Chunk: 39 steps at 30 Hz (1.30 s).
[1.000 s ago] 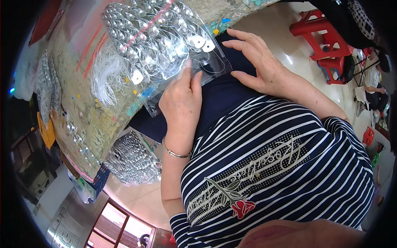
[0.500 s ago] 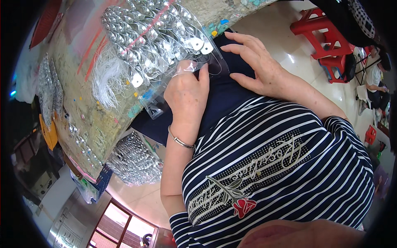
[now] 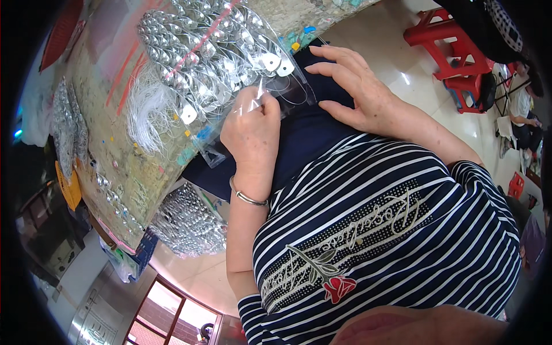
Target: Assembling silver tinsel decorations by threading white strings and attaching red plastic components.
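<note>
My left hand point(image 3: 250, 129), with a bangle on its wrist, is closed at the near edge of a clear plastic sheet point(image 3: 214, 156). Glare from the plastic crosses its curled fingers, so what they pinch is hidden. Just beyond lie rows of shiny silver strung ornaments point(image 3: 201, 52), with white holed end pieces point(image 3: 188, 114) hanging at their near side. My right hand point(image 3: 359, 92) is open, its fingers apart above the dark blue cloth point(image 3: 307, 129) on my lap. It holds nothing. A bundle of white thread point(image 3: 146, 115) lies left of the ornaments.
The worn, paint-spotted table point(image 3: 123, 178) slopes across the upper left. More silver ornaments point(image 3: 187, 221) hang below its near edge, and another bunch point(image 3: 69, 121) is at the far left. Red stools point(image 3: 440, 43) stand on the floor at right. Another person point(image 3: 520, 115) sits farther off.
My left hand has shifted slightly left, and its thumb has folded in against the fingers. The ornaments have moved a little with the plastic. My right hand has hardly moved.
</note>
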### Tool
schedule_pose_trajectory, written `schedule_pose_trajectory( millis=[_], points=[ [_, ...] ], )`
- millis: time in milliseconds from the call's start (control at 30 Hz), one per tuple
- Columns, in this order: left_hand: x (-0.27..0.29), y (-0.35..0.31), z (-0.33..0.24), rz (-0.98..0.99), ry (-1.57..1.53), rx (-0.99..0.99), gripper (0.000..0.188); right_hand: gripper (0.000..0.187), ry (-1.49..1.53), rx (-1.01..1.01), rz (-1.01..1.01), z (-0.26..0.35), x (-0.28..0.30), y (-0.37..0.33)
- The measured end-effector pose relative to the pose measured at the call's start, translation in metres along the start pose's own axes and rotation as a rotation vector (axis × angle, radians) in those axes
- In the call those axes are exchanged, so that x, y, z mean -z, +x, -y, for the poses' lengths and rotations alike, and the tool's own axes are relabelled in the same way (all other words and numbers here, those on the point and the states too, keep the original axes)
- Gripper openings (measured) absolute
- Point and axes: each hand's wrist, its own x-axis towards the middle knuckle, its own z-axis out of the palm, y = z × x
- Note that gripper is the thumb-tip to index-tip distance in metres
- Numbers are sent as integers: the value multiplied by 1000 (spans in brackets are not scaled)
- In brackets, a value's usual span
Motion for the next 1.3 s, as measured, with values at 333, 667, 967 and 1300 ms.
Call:
schedule_pose_trajectory(
  millis=[333,667,967,1300],
  points=[
    [-8,3,-4,29,-59,26,11,49,-21,33,2,-2,-1,1],
    [-12,4,6,-77,62,-36,9,42,-24,35,9,-2,1,1],
    [2,0,17,-152,-7,43,5,39,-17,49,23,-1,2,2],
    [15,-9,19,-166,-86,134,4,38,-14,54,36,-1,-2,1]
  ],
)
